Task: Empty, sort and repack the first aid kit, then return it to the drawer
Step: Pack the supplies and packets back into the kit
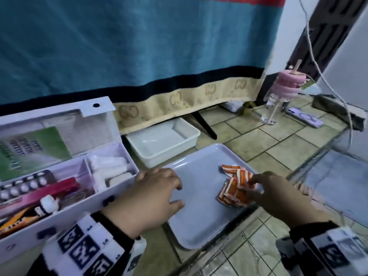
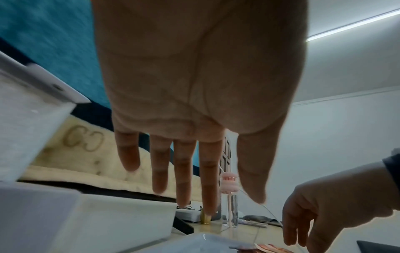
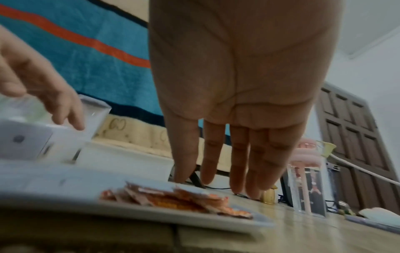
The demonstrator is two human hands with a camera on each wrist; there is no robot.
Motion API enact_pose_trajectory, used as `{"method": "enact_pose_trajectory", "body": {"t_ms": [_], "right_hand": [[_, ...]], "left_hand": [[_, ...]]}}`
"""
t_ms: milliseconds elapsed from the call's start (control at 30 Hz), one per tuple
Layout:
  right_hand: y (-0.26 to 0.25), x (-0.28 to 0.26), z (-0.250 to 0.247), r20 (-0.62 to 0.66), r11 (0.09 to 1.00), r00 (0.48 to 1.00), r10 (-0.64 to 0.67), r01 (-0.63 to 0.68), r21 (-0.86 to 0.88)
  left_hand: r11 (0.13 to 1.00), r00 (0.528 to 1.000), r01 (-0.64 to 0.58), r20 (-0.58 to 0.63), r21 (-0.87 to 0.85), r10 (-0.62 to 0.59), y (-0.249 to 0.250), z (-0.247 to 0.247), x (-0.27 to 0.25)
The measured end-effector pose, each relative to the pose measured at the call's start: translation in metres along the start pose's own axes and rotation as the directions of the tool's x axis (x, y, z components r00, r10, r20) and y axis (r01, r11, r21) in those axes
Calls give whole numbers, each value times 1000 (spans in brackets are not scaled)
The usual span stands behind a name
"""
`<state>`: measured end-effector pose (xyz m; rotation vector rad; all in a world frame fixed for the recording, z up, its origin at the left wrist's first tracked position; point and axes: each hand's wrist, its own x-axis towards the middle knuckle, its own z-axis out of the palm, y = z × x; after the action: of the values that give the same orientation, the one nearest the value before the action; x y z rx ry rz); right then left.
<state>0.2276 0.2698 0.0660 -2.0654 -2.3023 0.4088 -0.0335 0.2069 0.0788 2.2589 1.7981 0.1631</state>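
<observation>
Orange-and-white striped packets (image 1: 238, 187) lie under the right fingers (image 1: 253, 181); pale grey tray (image 1: 201, 232); teal, black-banded blanket (image 1: 129, 40) beyond the fingers.

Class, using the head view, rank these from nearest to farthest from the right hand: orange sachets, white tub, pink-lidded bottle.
1. Orange sachets: on the grey tray, at the right hand's fingertips.
2. White tub: on the floor beyond the tray.
3. Pink-lidded bottle: far back by the door.
</observation>
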Motion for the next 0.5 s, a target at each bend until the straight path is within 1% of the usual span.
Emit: {"method": "enact_pose_trajectory", "body": {"t_ms": [67,133,200,267,300,367,400,433,500], "right_hand": [[5,7,6,71,995,992,-100,101,-6],[5,13,12,98,969,965,-243,246,-16],[1,18,17,165,913,907,-388,403,-69],[-5,23,21,236,888,871,-430,456,-64],[-9,24,22,260,863,842,-472,502,-60],[-15,27,18,277,796,767,-579,605,-7],[-14,29,13,294,787,746,-597,616,38],[-13,31,7,300,781,736,-607,622,57],[-4,38,4,306,782,737,-602,621,42]], "left_hand": [[999,995,-29,93,-22,31,12,7,16],[996,988,-39,147,-85,52,26,15,31],[986,983,-70,155,-150,93,40,23,45],[977,981,-82,154,-197,114,51,29,54],[976,980,-71,167,-206,106,53,32,57],[982,975,-29,211,-187,69,52,34,60],[987,972,-8,232,-159,45,49,36,60],[991,969,19,248,-134,15,45,37,59],[989,963,106,260,-106,-75,35,37,58]]}}
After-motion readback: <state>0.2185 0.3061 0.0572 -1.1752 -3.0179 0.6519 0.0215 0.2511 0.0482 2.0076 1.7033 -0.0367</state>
